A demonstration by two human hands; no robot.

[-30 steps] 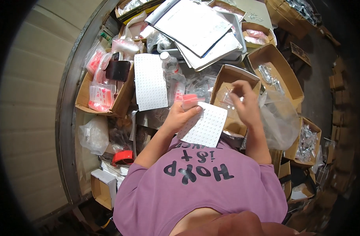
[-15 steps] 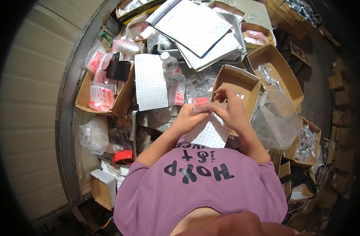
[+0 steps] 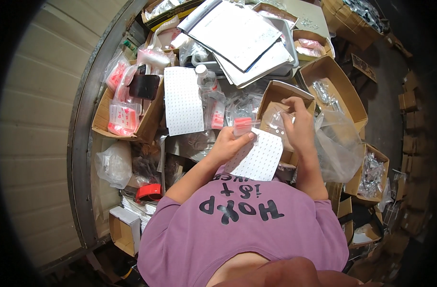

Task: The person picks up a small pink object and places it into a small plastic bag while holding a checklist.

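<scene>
My left hand (image 3: pixel 230 145) is closed round a stack of small clear zip bags (image 3: pixel 242 125) with red strips along their tops. Just below it, a white sheet of small printed labels (image 3: pixel 256 155) lies against my front. My right hand (image 3: pixel 297 122) hangs over the near part of an open cardboard box (image 3: pixel 299 93), thumb and forefinger apart. Beside its fingertips, clear plastic with small white spots (image 3: pixel 275 120) shows in the box; whether the fingers touch it is hard to tell.
Another label sheet (image 3: pixel 184 100) lies left, beside a clear bottle (image 3: pixel 205 76). A phone (image 3: pixel 144 86) rests on a box of bagged red-striped packs (image 3: pixel 123 117). Papers (image 3: pixel 232 33) cover a grey tray at the back. A large clear bag (image 3: pixel 338 143) drapes at right.
My right hand has moved away from the bag stack, rightward over the cardboard box, and its fingers have parted. My left hand keeps the stack; more of the label sheet below shows.
</scene>
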